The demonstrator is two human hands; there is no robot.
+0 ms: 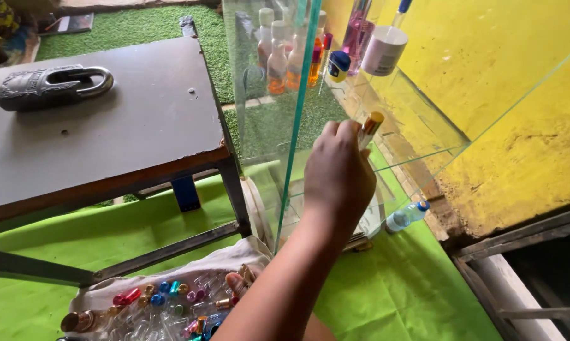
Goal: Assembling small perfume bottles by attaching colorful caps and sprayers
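Observation:
My right hand (338,173) reaches up into a glass shelf cabinet (424,136), shut on a small clear vial with a gold cap (371,125) that sticks out above my fingers. Below my forearm lies a white cloth bag (234,256), open and full of several small vials with coloured metal caps (165,297). A fingertip of my left hand (236,284) shows at the bag's edge. The rest of that hand is hidden under my right arm.
Several bottles (279,57) and a white jar (383,50) stand on the cabinet's upper shelf. A small plastic bottle (406,216) lies by the yellow wall (499,76). To the left, a grey metal-legged table (140,126) bears a large padlock (51,85). Green cloth (392,290) covers the floor.

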